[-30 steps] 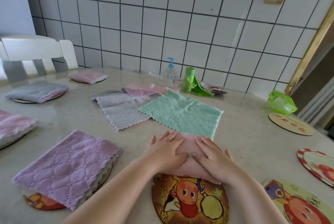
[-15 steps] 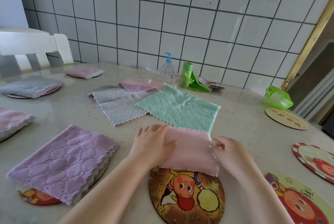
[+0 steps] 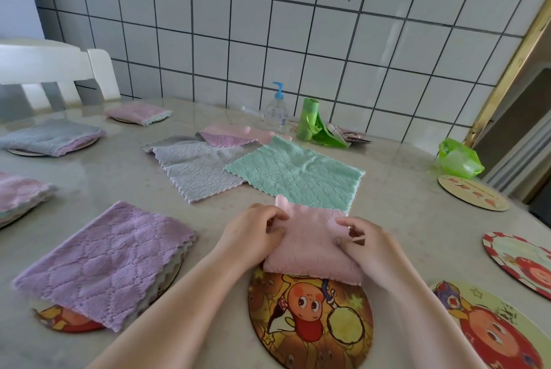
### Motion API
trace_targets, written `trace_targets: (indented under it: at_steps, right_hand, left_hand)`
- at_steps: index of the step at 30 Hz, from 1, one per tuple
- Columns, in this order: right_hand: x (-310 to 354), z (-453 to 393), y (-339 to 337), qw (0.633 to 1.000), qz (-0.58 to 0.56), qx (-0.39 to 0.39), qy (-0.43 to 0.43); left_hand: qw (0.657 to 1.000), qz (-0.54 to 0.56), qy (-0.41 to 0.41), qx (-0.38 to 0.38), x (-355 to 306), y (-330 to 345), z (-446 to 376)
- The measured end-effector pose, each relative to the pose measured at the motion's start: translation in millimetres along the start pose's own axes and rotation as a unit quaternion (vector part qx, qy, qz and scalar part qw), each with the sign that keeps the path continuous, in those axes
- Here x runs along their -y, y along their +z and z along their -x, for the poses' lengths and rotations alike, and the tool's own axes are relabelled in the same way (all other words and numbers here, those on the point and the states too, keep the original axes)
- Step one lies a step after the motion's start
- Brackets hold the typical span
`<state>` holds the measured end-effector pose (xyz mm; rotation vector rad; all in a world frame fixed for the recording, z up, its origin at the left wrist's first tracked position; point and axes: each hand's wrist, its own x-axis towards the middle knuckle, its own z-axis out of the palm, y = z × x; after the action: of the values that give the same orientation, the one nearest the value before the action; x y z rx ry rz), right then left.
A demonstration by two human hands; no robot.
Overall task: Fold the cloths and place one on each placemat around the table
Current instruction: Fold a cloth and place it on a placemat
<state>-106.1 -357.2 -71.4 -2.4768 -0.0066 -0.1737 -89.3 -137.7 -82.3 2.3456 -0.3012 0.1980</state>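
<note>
Both hands [image 3: 253,233] [image 3: 368,245] have curled, apparently pinching pink cloth's [image 3: 310,245] far corners between them.

Beyond the hands [image 3: 310,237] the mint cloth [image 3: 295,173] lies flat; bare desk [image 3: 396,219] opens rightward, before the placemats [image 3: 518,258].

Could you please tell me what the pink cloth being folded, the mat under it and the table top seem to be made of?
Pink cloth: soft fleecy microfibre by the look, with a quilted pattern and wavy stitched edges.
Mat: a thin stiff round board, perhaps cork or card, with a printed cartoon.
Table top: polished stone or an imitation, speckled beige, glossy reflections.
</note>
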Motion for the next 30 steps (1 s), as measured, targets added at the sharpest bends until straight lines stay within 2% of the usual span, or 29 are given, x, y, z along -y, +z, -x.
trace_targets:
  at_steps: [8,15,22,30]
  right_hand:
    - [1.5,7.4,5.0,0.983,-0.157,-0.089,0.022]
    - [5.3,39.5,-6.0,0.941,-0.318,-0.101,0.051]
    - [2.3,80.9,-3.0,0.963,-0.257,-0.08,0.027]
    - [7.2,97.9,-3.5,0.976,-0.203,-0.078,0.003]
  left_hand:
    - [0.998,0.066,0.019,-0.004,-2.8,-2.2,-2.5]
    - [0.993,0.108,0.05,-0.021,-27.2,-21.2,18.6]
    - [0.995,0.084,0.029,0.048,-17.8,-24.3,59.8]
    - [0.995,0.093,0.019,0.029,-15.9,-23.5,72.6]
